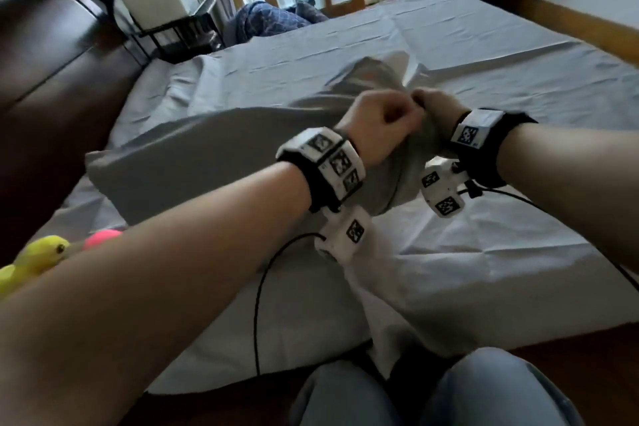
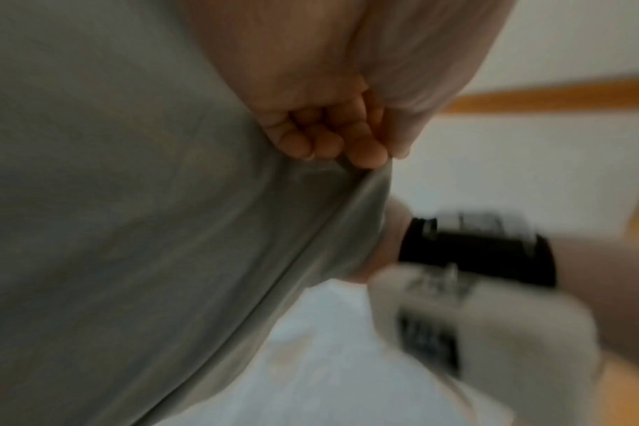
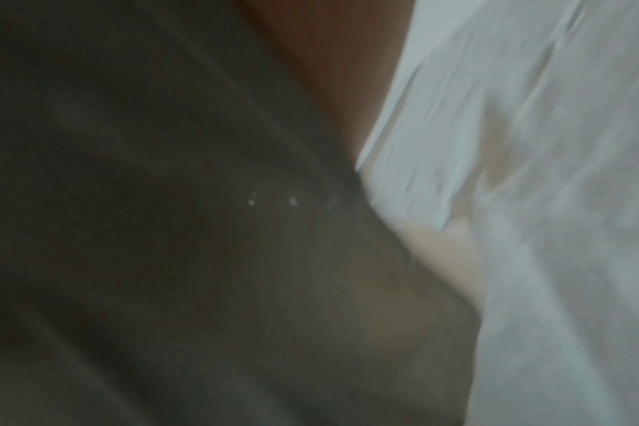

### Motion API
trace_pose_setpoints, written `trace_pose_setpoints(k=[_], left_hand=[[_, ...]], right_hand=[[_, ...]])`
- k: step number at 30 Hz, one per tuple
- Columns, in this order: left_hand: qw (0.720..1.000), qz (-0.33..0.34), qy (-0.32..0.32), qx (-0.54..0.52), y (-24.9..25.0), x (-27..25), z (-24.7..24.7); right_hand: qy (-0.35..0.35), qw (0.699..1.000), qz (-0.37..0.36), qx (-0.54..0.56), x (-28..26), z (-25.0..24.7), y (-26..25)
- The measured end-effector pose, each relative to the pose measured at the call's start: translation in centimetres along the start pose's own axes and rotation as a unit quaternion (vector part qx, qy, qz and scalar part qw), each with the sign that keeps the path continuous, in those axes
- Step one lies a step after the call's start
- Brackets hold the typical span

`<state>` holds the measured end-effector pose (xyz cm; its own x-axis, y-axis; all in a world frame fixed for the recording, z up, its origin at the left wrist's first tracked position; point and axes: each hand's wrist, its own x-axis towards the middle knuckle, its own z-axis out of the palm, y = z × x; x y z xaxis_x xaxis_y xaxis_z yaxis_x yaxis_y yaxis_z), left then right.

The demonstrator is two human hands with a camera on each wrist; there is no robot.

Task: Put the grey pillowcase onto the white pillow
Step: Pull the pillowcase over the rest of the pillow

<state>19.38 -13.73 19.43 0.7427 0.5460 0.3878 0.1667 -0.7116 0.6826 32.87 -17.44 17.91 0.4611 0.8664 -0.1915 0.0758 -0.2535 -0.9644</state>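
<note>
Both hands meet above the middle of the bed. My left hand [image 1: 380, 121] is a fist with its fingers [image 2: 329, 135] curled round the hem of the grey pillowcase [image 1: 207, 156]. My right hand [image 1: 435, 107], touching the left, grips the same bunched grey cloth. The pillowcase [image 2: 128, 230] spreads out leftward over the bed and humps up behind the hands. Below the wrists the white pillow [image 1: 397, 287] hangs toward my knees, its upper end inside the case. The right wrist view is blurred: dark pillowcase cloth [image 3: 165, 230] beside the white pillow [image 3: 547, 201], fingers hidden.
A pale grey sheet [image 1: 484, 62] covers the bed. A dark wooden headboard [image 1: 52, 97] stands at left, with a yellow plush toy [image 1: 38, 259] and a pink one [image 1: 100, 239] below it. A blue quilt [image 1: 269, 19] lies past the far edge. Wrist cables [image 1: 257, 304] trail down.
</note>
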Motion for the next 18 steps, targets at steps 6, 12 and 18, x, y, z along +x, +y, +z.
trace_pose_setpoints(k=[6,12,18], left_hand=[[0.914,-0.186,-0.315,0.176,-4.3,-7.6,7.3],[0.873,-0.278,-0.372,0.151,-1.4,-5.0,2.2],[0.937,-0.228,-0.15,0.219,1.7,-3.3,-6.8]], right_hand=[[-0.051,0.98,0.191,0.034,-1.0,-4.5,5.8],[-0.123,0.968,0.219,0.011,-2.1,-4.8,4.4],[-0.026,0.97,0.2,-0.133,-2.8,-4.1,2.2]])
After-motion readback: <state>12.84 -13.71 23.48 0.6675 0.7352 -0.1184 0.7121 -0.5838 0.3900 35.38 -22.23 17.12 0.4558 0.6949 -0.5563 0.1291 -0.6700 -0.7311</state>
